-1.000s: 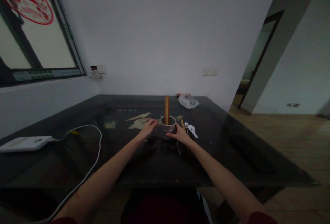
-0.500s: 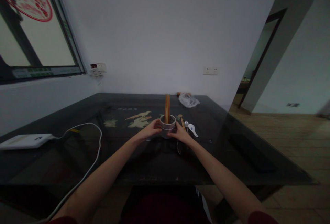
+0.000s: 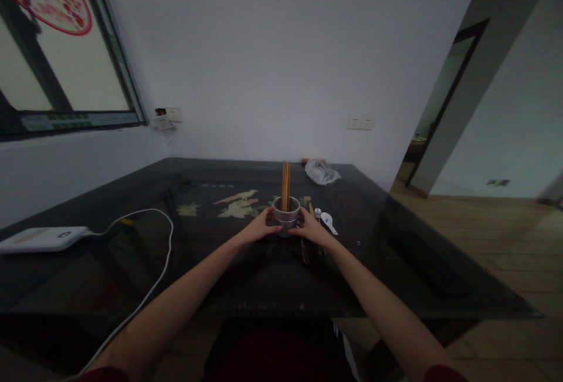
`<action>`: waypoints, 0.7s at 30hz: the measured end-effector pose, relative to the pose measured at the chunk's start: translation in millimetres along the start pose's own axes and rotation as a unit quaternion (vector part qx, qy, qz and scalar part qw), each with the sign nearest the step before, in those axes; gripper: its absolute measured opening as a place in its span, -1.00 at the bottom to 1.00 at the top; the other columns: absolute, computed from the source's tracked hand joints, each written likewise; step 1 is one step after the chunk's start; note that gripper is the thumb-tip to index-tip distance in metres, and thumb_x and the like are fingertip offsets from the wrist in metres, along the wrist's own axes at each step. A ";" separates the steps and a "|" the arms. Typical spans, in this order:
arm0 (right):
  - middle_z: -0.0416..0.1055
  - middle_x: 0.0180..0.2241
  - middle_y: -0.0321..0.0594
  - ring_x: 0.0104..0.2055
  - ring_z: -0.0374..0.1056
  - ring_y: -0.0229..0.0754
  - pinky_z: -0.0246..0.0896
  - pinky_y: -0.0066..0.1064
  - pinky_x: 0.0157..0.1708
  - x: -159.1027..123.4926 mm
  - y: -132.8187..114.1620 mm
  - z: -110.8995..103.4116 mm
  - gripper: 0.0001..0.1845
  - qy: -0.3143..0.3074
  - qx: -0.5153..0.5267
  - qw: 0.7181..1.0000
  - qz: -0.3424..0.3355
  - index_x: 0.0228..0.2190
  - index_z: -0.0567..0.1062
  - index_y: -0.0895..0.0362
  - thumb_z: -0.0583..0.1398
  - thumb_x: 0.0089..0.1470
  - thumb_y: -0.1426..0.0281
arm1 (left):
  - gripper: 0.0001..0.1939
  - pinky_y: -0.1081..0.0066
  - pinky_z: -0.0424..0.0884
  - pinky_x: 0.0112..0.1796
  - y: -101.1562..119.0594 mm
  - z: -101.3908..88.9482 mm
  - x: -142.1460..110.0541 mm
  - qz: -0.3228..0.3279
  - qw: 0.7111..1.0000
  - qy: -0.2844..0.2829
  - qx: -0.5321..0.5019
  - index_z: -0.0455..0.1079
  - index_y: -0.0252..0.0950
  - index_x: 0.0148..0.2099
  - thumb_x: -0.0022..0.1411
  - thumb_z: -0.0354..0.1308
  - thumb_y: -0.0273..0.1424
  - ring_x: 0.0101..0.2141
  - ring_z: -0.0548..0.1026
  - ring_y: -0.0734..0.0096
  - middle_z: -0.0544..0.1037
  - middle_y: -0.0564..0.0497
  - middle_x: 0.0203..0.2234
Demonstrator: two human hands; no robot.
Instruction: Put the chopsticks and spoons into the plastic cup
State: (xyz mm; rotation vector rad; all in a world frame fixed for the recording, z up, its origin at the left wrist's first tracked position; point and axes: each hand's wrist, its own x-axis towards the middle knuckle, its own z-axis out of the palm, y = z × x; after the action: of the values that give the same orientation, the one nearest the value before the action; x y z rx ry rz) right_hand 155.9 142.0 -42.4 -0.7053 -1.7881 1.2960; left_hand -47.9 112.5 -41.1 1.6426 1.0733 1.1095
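A round metal cup (image 3: pixel 286 217) stands upright on the dark table, with several wooden chopsticks (image 3: pixel 285 185) rising from it. My left hand (image 3: pixel 263 224) curls around the cup's left side, thumb across its front. From the right, my right hand (image 3: pixel 308 226) wraps the other side in the same way. To the right of the cup lie a white spoon (image 3: pixel 328 222) with a blue mark and a smaller spoon (image 3: pixel 317 212). Close to my right hand, a slim wooden utensil (image 3: pixel 311 208) and a shiny metal piece (image 3: pixel 305 252) are partly hidden by it.
The glossy dark table (image 3: pixel 246 288) meets the wall at the back. A crumpled clear plastic bag (image 3: pixel 322 172) lies at its far edge. At left is a white power bank (image 3: pixel 44 240) with a white cable (image 3: pixel 170 235). A dark flat object (image 3: pixel 431 262) rests at right.
My left hand has closed in more on the cup, its thumb now further across the front. The cup and chopsticks stay in place.
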 end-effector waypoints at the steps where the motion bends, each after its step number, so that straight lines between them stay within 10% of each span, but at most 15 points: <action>1: 0.31 0.01 -0.03 -0.02 0.35 -0.06 0.26 -0.18 0.01 -0.2 -0.7 -1.6 -0.17 -0.003 -0.009 1.000 0.000 0.01 0.24 0.13 0.39 -0.36 0.44 | -0.30 0.08 0.26 0.04 -0.6 0.0 0.2 0.000 1.000 0.002 0.002 0.22 -0.34 0.07 -0.12 0.37 -0.33 0.02 0.37 0.09 0.36 -0.27 0.04; 9: 0.42 -0.11 -0.10 -0.22 0.43 -0.19 0.36 -0.31 -0.20 -1.8 -7.8 -32.7 -0.22 -0.031 -0.118 0.992 0.031 0.07 0.25 0.11 0.30 -0.25 0.55 | -0.30 0.07 0.23 0.06 0.8 -0.3 -0.4 -0.007 1.000 -0.014 0.003 0.20 -0.37 0.06 -0.12 0.37 -0.32 0.02 0.37 0.11 0.35 -0.27 0.04; 21: 0.52 -0.31 -0.19 -0.26 0.41 -0.20 0.24 -0.40 -0.20 -6.7 -20.8 -68.8 -0.77 0.194 -0.437 0.877 0.048 -0.27 0.53 0.12 0.13 0.01 0.48 | -0.27 0.08 0.25 0.05 0.3 -1.6 -3.4 -0.028 0.999 -0.014 -0.011 0.19 -0.35 0.11 -0.10 0.37 -0.34 0.04 0.35 0.10 0.34 -0.27 0.06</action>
State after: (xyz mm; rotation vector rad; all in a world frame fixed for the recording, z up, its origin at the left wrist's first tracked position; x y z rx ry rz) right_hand 218.4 164.4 -13.9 -1.4380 -1.9570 0.2746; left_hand -50.2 109.6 -41.1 1.5969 1.0787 1.0563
